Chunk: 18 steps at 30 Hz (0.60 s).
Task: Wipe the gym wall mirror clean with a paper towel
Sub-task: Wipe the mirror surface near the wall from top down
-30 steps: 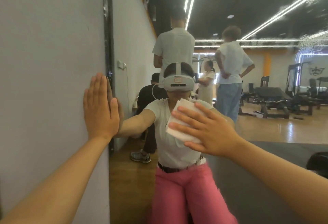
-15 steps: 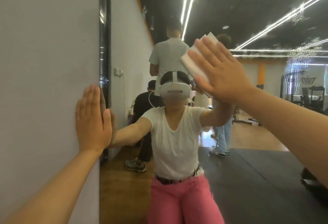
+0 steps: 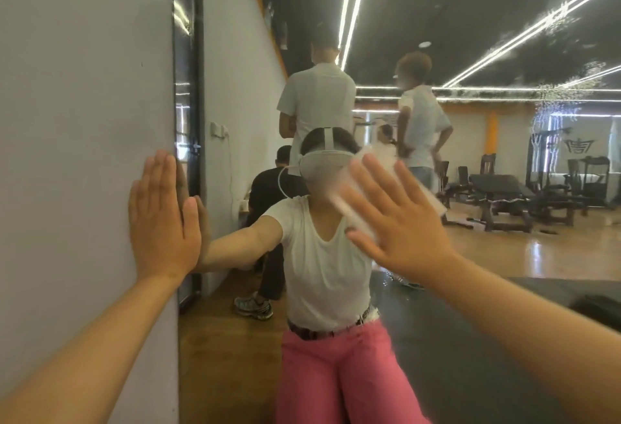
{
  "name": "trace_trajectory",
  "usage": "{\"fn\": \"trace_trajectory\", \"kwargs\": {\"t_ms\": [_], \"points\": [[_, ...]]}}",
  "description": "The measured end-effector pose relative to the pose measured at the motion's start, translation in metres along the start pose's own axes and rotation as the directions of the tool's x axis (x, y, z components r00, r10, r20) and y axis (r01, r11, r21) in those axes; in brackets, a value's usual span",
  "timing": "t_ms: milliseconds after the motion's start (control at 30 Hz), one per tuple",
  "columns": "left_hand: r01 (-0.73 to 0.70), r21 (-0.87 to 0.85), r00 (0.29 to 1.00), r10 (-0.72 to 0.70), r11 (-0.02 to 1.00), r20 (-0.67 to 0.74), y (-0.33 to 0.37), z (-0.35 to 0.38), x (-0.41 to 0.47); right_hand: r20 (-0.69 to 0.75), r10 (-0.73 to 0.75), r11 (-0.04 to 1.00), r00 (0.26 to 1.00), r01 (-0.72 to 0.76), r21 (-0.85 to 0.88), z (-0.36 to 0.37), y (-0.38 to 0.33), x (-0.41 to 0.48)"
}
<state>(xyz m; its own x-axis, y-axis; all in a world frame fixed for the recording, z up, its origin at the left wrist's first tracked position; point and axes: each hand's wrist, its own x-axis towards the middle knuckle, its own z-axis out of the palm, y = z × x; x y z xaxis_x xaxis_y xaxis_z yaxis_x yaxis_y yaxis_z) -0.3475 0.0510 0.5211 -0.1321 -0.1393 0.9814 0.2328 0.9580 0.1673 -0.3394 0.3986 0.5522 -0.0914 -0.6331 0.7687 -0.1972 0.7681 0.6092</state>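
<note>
My right hand [image 3: 400, 222] has its fingers straight and fanned wide, palm pressing the folded paper towel [image 3: 378, 163] flat against the mirror [image 3: 487, 339]. The towel sits directly beyond the palm, between hand and glass, and it is too blurred for me to read its long axis. The speckled smears [image 3: 554, 17] lie far up and to the right of it, so I judge the right arm carries the next stroke. My left hand [image 3: 161, 218] is flat and holds nothing, braced on the grey wall [image 3: 84, 104] at the mirror's left edge.
</note>
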Motion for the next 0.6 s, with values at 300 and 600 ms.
{"fn": "trace_trajectory", "kwargs": {"t_ms": [300,600], "points": [[-0.003,0.001,1.000,0.003,1.000,-0.001,0.002,-0.003,0.001,0.052,-0.245,0.970,0.968,0.244,0.025,0.009,-0.019,-0.066],[-0.004,0.004,1.000,0.004,1.000,-0.013,0.001,-0.001,0.000,0.099,-0.233,0.967,0.967,0.242,-0.083,-0.015,0.079,0.018]]}}
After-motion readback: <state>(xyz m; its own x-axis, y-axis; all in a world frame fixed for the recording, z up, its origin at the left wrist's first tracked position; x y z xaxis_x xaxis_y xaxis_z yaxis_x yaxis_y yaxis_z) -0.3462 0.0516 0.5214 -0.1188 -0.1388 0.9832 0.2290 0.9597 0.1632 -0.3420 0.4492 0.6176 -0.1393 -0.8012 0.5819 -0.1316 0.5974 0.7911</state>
